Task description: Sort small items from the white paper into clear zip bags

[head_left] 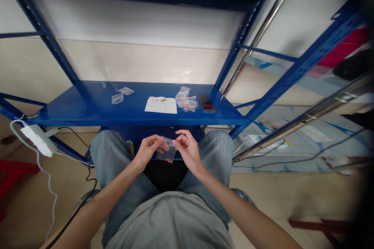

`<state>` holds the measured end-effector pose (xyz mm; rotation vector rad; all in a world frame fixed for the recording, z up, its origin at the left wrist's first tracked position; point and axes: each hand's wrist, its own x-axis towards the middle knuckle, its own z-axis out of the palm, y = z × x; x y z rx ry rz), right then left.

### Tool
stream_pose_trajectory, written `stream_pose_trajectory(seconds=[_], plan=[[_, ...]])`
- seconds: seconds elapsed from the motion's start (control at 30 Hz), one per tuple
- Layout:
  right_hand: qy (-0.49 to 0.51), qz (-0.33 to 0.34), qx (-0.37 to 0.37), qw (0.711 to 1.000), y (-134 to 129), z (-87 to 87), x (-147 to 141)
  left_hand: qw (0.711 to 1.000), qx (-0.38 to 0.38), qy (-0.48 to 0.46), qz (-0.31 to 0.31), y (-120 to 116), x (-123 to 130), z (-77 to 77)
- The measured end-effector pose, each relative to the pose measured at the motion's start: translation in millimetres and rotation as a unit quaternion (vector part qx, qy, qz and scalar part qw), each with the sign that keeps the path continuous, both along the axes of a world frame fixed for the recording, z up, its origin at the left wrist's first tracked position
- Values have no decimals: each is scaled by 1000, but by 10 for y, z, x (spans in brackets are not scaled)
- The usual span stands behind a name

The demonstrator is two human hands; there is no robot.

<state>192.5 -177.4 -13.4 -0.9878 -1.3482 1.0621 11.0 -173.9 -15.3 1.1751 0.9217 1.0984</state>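
On my remote feed, a seated person held a small clear bag (166, 153) up in both hands above their lap, just in front of a blue steel shelf (87, 111). The bag stood nearly upright, its long axis tilted slightly from vertical, with a few reddish specks showing low inside it. It sat between the hands, at about the middle of the person's body.

The left hand (147, 151) came in from my left, its fingers (160, 144) pressed together and pinching the bag's upper left edge. The right hand (188, 149) came in from the other side, with its curled fingers (179, 139) pinching near the upper right corner. The left fingers overlapped more of the bag, while the right fingertips met only its corner. I could not tell exactly where each fingertip gripped through the clear plastic.

Below the hands were the person's blue jeans (219, 155). On the shelf beyond lay a white paper (160, 105) dotted with small reddish bits, two clear bags (117, 99) toward the left end, a small heap of clear bags (184, 99) right of the paper, and a dark object (206, 104) too blurred for me to identify. A white power adapter (37, 140) hung at the shelf's left end.
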Motion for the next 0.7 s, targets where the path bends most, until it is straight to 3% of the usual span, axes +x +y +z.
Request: stream_pose_trajectory(seconds=[0.13,0.3,0.5,0.7], plan=[[4,-5,-50,999,-31,-32,-36,999,4,-14,44,15,-14,-46],[22,-14,-83,996,-61,-34,-50,998,-12,-36,56,-16,3,-70],[42,-23,-59,997,-20,89,-46,996,20,-32,87,-2,32,-33],[-6,-1,-30,1000,-5,65,-36,995,37,-10,89,-46,66,40]])
